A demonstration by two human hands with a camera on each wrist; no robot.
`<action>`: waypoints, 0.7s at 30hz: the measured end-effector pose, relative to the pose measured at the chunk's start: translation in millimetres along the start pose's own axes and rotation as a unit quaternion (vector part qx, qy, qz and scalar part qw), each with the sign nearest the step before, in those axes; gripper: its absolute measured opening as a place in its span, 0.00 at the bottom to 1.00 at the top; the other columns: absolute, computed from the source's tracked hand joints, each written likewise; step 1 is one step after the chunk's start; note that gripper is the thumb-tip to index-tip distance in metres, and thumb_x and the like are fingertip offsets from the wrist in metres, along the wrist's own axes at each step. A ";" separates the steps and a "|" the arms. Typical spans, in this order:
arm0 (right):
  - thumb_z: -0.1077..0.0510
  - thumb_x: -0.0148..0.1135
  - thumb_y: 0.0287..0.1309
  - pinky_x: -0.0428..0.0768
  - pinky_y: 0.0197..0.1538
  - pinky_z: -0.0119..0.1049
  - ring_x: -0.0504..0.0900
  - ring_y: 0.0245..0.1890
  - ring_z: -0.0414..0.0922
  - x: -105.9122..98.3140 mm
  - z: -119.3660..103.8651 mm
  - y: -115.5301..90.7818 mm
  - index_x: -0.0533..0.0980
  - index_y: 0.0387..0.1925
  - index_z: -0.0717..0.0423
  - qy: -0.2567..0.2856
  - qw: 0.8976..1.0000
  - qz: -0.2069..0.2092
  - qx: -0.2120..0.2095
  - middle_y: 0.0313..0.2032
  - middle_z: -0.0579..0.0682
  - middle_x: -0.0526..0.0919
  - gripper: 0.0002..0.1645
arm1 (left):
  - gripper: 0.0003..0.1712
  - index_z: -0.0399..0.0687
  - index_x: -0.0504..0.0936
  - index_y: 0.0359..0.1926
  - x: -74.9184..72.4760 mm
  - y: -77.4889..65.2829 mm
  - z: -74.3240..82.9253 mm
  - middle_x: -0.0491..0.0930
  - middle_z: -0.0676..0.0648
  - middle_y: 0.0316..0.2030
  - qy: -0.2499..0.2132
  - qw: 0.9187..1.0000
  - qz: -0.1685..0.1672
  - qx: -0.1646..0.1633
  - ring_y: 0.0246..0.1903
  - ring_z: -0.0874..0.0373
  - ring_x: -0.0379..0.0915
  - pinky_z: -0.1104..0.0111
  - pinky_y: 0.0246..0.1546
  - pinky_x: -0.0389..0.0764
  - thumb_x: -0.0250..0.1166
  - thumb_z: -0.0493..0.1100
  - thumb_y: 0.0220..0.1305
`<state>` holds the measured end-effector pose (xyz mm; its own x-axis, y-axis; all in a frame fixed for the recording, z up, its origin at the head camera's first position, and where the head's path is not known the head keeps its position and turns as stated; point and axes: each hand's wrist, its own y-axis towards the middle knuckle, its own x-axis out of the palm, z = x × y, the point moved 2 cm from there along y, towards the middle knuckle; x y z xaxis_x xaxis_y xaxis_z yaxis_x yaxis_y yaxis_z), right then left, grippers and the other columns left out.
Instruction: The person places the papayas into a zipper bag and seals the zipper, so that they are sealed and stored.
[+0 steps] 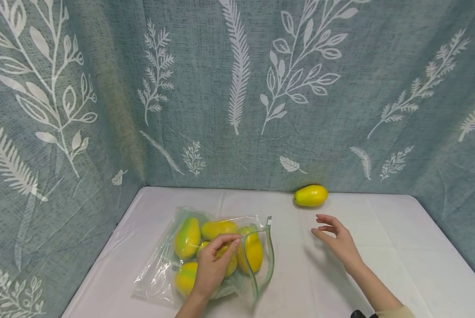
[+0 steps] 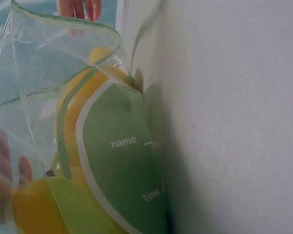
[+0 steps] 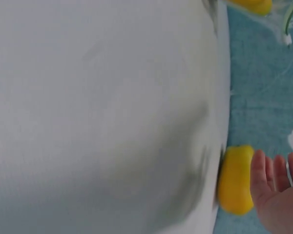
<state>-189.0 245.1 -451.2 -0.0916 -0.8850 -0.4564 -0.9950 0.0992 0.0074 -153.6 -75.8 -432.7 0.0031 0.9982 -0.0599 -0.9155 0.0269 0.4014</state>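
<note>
A clear zip bag (image 1: 153, 276) with a green-edged mouth lies on the table, holding several yellow-green mangoes (image 1: 187, 238). Its mouth faces right and gapes. With thumb and forefinger, my left hand (image 1: 211, 269) pinches the upper side of the bag near that rim. A green label (image 2: 122, 151) reading "name" and "time" shows on the bag in the left wrist view. One loose mango (image 1: 311, 195) lies at the table's back edge. My right hand (image 1: 338, 245) is in the air just in front of it, fingers loosely bent, holding nothing.
A white cloth covers the table (image 1: 380, 247). Blue-green curtains (image 1: 205, 97) with white leaf prints hang behind it and along both sides. A dark band (image 1: 358, 314) shows at my right wrist.
</note>
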 end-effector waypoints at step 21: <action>0.47 0.66 0.60 0.69 0.62 0.52 0.63 0.65 0.58 -17.8 16.5 49.9 0.55 0.71 0.60 -0.006 0.999 0.021 0.031 0.68 0.60 0.62 0.47 | 0.05 0.47 0.86 0.40 3.3 -0.8 -1.7 0.85 0.54 0.39 0.003 1.000 -0.001 -0.031 0.45 0.59 0.79 0.69 0.50 0.79 0.66 0.39 0.64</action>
<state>-236.4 273.3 -457.3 -0.1332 -0.8736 -0.4680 -0.9859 0.1650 -0.0273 -153.5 -72.6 -434.7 0.0023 0.9979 -0.0652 -0.9390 0.0246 0.3431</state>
